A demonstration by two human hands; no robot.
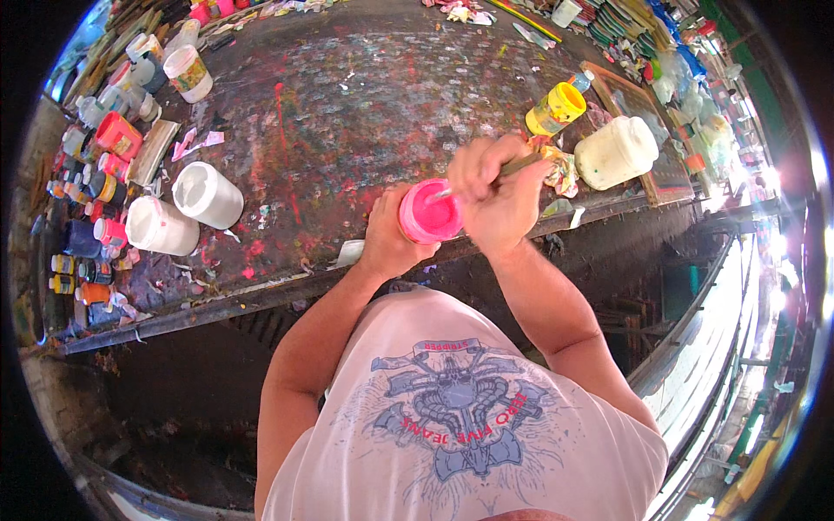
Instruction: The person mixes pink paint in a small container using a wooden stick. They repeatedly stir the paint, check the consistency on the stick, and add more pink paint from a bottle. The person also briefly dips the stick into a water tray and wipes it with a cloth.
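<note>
My left hand (385,233) is wrapped around the side of an open tub (428,240) with bright pink paint (433,219) inside, near the table's front edge. Closed above the tub, my right hand (502,195) grips a slim stick-like tool (521,163) with a brownish handle. The tool's pale end reaches down into the pink paint; its exact kind is hard to make out. Just beyond my right hand lies a crumpled, paint-stained cloth (563,172), beside a cream plastic jug (617,153) and an open yellow paint tub (556,109).
The paint-stained table (347,113) stretches ahead. On its left stand two white tubs (208,196), a red-pink tub (118,136) and several small paint bottles (94,271). A wooden-framed panel (665,169) lies at the right. Rags and scraps (460,12) lie along the far side.
</note>
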